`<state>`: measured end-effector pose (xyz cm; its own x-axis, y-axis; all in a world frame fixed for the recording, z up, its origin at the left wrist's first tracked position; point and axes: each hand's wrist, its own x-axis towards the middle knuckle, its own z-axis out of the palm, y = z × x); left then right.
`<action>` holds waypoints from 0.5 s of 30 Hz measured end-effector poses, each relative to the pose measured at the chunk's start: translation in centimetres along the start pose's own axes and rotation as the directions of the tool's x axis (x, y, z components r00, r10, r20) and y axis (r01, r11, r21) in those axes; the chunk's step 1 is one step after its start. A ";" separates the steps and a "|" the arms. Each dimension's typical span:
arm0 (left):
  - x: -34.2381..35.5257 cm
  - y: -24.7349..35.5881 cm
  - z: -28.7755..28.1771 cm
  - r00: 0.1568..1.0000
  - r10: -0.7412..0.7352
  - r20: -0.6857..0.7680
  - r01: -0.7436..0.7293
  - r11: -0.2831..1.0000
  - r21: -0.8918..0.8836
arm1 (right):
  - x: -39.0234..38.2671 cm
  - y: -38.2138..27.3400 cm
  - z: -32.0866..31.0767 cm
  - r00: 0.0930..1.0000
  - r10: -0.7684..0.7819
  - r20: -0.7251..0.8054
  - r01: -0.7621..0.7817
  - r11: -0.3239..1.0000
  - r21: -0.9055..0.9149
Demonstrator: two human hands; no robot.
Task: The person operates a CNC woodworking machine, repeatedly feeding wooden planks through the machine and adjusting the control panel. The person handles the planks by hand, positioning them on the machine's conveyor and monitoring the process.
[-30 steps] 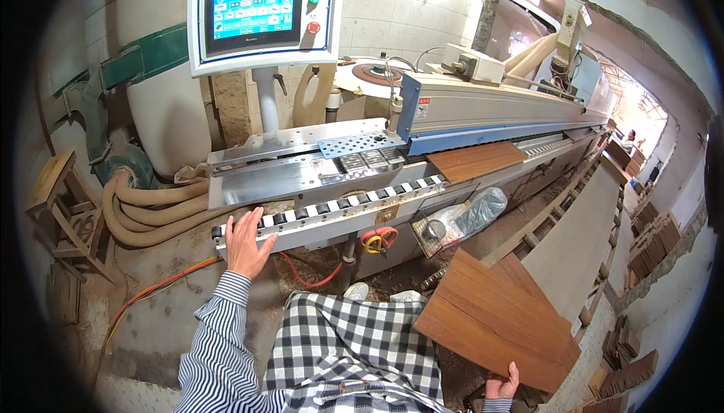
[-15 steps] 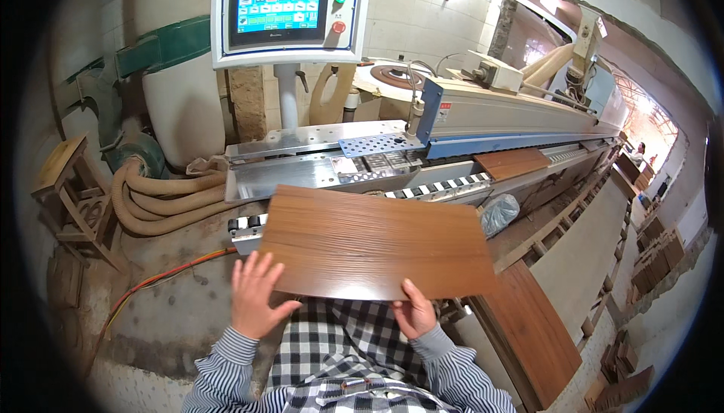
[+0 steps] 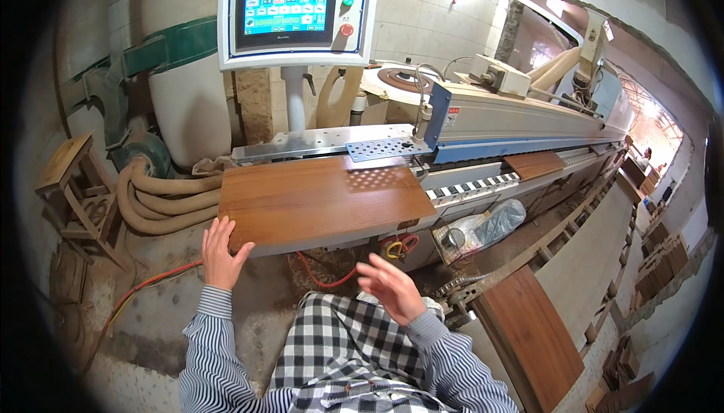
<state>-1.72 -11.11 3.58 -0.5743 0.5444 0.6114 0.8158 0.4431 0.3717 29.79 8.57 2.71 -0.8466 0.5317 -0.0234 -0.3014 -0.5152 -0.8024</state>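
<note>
1. A brown wood-grain board [image 3: 317,206] lies flat across the near side of a long machine [image 3: 520,123], partly covering its metal bed; its far right part reaches the blue perforated plate [image 3: 381,149].
2. The left hand [image 3: 222,255] is at the board's near left corner, fingers extended and seemingly resting against it, not wrapped around; this probably steadies or guides that end.
3. The right hand [image 3: 391,289] is raised in front of the near edge, fingers loosely open and holding nothing; the bed and rail probably bear the weight, so no grip is needed there.
4. The board's long axis runs left to right, roughly along the roller rail [image 3: 471,188], its right end pointing toward a second brown board [image 3: 532,163] farther along. The grain follows its length.
5. Brown boards [image 3: 532,330] lie stacked at the person's right, probably for easy reach.
</note>
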 end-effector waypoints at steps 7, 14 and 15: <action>1.9 0.9 1.6 0.997 -0.071 0.039 0.069 0.997 0.045 | -12.9 4.6 -6.0 0.961 -0.257 -0.106 -0.077 0.118 -0.990; 1.8 1.0 1.4 0.993 -0.097 0.071 0.095 0.995 0.027 | -17.2 8.6 -8.7 0.930 -0.365 0.032 -0.068 -0.260 -0.963; 1.9 1.0 1.3 0.992 -0.092 0.086 0.091 0.996 0.023 | -17.0 8.7 -8.8 0.923 -0.384 0.027 -0.074 -0.248 -0.966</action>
<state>-2.13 -8.70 4.22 -0.6509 0.5606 0.5119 0.7586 0.5069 0.4095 45.38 0.95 -9.13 -0.6779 0.6700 0.3027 0.5614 0.7376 -0.3753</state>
